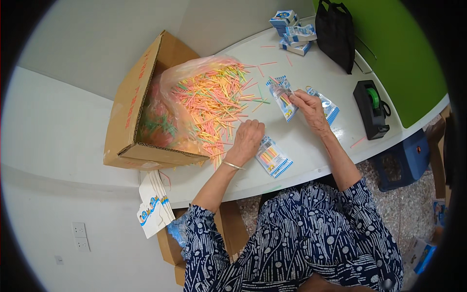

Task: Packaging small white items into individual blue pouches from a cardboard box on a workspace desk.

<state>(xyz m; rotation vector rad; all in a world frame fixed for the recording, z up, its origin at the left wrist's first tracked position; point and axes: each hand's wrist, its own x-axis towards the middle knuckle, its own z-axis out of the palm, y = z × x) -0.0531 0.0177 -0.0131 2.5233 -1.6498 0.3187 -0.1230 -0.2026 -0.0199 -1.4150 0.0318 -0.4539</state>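
Note:
My right hand (pixel 311 109) is closed on a small clear packet (pixel 282 100) with blue-striped ends and a few coloured sticks inside. My left hand (pixel 249 138), a bangle at its wrist, has its fingers curled together at the right edge of a heap of thin sticks (pixel 214 100) in pink, yellow, orange and green. What those fingers hold, if anything, is hidden. Just below the left hand lies a packet (pixel 273 158) with several sticks showing through its window. Another packet (pixel 330 108) lies beyond my right hand, partly covered by it.
The heap spills from a clear plastic bag (pixel 170 78) in a tipped cardboard box (pixel 131 102). A black tape dispenser (pixel 372 109) stands at right. Small blue-and-white boxes (pixel 294 31) and a black bag (pixel 335 34) are at the back. Flattened white cartons (pixel 156 204) sit at the left edge.

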